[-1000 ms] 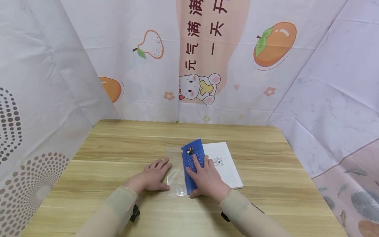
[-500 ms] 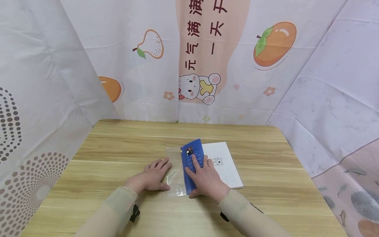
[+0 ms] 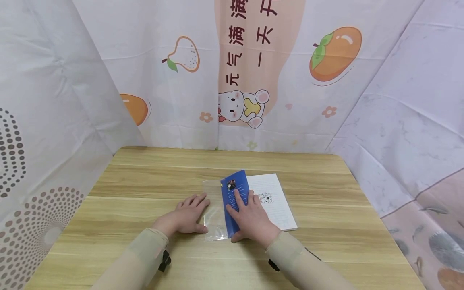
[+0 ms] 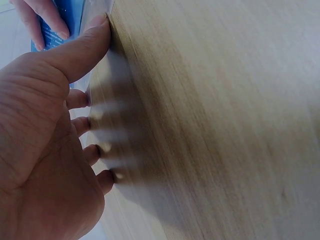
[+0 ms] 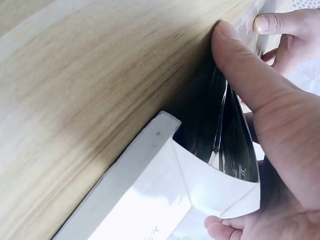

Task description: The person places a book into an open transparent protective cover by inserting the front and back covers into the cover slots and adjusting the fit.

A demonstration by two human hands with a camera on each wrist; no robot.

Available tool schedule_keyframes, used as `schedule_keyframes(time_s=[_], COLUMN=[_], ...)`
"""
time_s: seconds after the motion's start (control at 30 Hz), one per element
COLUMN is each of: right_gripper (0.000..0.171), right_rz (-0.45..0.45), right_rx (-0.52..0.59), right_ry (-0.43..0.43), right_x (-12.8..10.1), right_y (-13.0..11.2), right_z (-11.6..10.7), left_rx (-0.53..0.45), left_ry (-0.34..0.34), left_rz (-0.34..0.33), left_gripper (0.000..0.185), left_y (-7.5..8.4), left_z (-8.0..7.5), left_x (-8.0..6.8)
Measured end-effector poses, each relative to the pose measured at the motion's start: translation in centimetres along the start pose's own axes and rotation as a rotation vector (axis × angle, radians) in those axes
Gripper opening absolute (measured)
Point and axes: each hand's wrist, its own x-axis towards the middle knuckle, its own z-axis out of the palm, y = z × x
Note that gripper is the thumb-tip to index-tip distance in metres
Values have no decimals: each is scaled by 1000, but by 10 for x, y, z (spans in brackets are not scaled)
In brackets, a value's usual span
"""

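Observation:
A book with white pages (image 3: 277, 205) lies on the table, its blue cover flap (image 3: 229, 217) folded over at the left. The flap carries a small photo and pale text. My right hand (image 3: 253, 219) rests on the flap with spread fingers, its thumb at the near edge. In the right wrist view, the flap (image 5: 220, 192) arches up from the page block. A clear plastic sleeve (image 3: 215, 225) extends left from under the flap. My left hand (image 3: 190, 215) lies at the sleeve's left edge; its thumb and fingertips touch down there in the left wrist view.
The wood-grain table (image 3: 152, 169) reaches out around the book on all sides. A printed curtain (image 3: 174, 100) hangs behind its far edge, with more cloth at the left and right. Each wrist carries a black strap mount.
My right hand and the blue flap have shifted very slightly left. The left hand stays in place at the sleeve's edge.

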Motion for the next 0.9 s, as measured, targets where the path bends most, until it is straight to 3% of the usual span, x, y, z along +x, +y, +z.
schedule_keyframes(time_s=[0.23,0.6,0.73,0.9], right_gripper=[105,104,86,54], right_rz=[-9,7,28,27], right_rx=[2,74,112,82], right_ry=[16,-28,-34,25], right_x=[-1,-3,-1,-1], right_y=[1,4,5,11], right_z=[1,2,3,2], left_rx=[25,20,26,31], left_ry=[-6,-15,-13,-7], left_rz=[-22,-27,-23,-28], left_gripper=[88,88,88,89], left_y=[3,3,4,4], left_z=[-3,-2,-4,-4], left_x=[-1,1,-1,-2])
